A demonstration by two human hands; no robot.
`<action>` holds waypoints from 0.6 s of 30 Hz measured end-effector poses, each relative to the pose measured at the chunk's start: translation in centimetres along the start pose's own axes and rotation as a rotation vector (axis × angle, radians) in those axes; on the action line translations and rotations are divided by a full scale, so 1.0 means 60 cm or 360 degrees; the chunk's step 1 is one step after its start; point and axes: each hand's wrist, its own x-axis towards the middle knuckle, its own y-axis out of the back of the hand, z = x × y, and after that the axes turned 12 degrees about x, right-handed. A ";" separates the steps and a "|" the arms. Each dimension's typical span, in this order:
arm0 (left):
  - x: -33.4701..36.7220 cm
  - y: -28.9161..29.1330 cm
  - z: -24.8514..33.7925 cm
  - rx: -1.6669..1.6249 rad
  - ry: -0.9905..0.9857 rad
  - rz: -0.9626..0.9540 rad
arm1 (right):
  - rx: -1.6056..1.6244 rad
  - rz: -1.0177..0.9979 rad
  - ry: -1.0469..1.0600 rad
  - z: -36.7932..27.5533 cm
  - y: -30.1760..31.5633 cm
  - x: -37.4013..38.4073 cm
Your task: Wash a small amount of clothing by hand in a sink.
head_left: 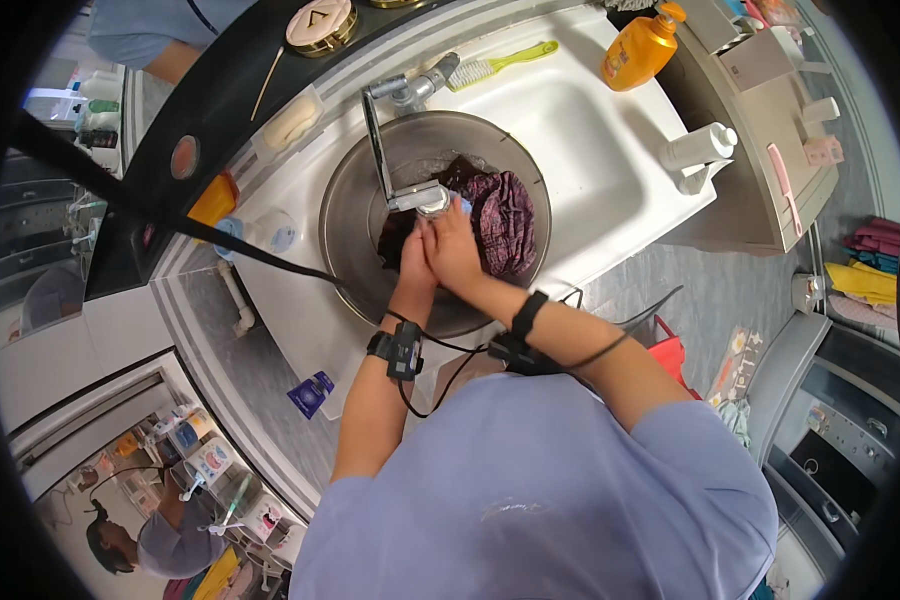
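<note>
Both my hands meet under the faucet (425, 197), over a round metal basin (342, 230) in the sink. My left hand (416, 262) is closed and pressed against my right hand (452, 250), whose fingers are also drawn together. Whatever lies between them is hidden. A small pale blue thing (465, 205) shows at the right fingertips; its kind is unclear. Beside my right hand, a bunched purple-and-black patterned cloth (505, 220) rests in the basin. Darker cloth (394, 238) lies behind and left of the hands, partly covered by them.
A green-handled brush (500, 65) lies on the sink's back ledge, near an orange pump bottle (640, 48). At the right corner stands a white bottle (698, 147). A soap dish (290, 125) is left of the faucet. A black strap (170, 215) crosses the left side.
</note>
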 end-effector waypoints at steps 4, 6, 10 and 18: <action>0.023 0.028 0.013 0.0146 -0.0035 0.0121 | 0.0207 -0.0053 -0.0106 -0.024 0.011 -0.030; 0.025 0.002 -0.006 0.0109 -0.0118 0.0051 | 0.0313 0.0102 -0.0077 0.028 0.020 0.022; 0.019 -0.066 -0.014 0.0186 -0.0211 0.0172 | 0.0341 0.0067 -0.0318 0.057 0.043 0.080; 0.006 -0.074 0.002 0.0016 -0.0118 -0.0264 | 0.0655 0.0375 -0.0413 0.036 0.044 0.043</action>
